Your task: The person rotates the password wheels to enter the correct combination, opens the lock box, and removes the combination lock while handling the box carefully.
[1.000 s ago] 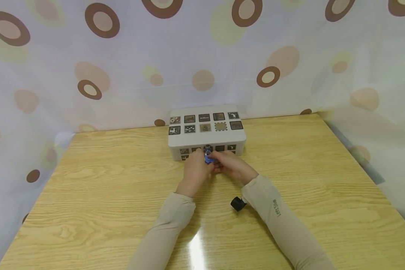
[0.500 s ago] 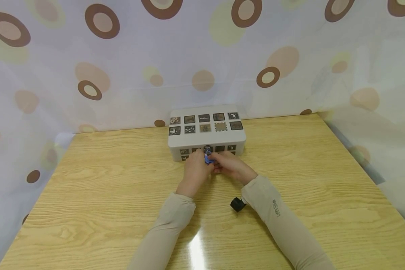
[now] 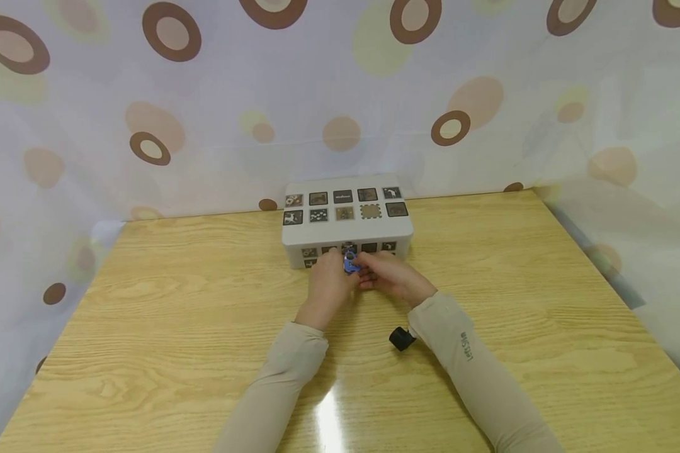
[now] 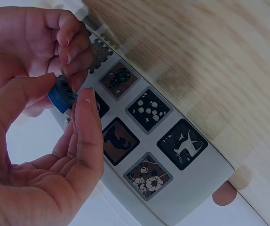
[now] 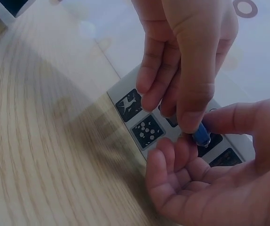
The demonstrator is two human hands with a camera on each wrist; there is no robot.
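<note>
A small blue padlock (image 3: 351, 262) with a ridged side sits at the metal clasp on the front of a white box (image 3: 345, 232). Thumb and forefinger of my left hand (image 3: 327, 283) pinch it from the left. From the other side my right hand (image 3: 393, 275) holds it, thumb at its edge and the other fingers curled below. In the left wrist view the padlock (image 4: 61, 96) lies between the fingertips of both hands. Only a narrow blue strip of the padlock (image 5: 201, 135) shows in the right wrist view. The box lid is down.
Dark square pictures cover the box's lid and front. It stands at the back of a wooden table (image 3: 192, 314), close to a hanging curtain (image 3: 294, 82) with round spots. A black device (image 3: 401, 338) is worn at the right wrist, just above the tabletop.
My right hand has shifted slightly to the right, its thumb uncovering more of the padlock. The left hand keeps its grip, and the box stays in place.
</note>
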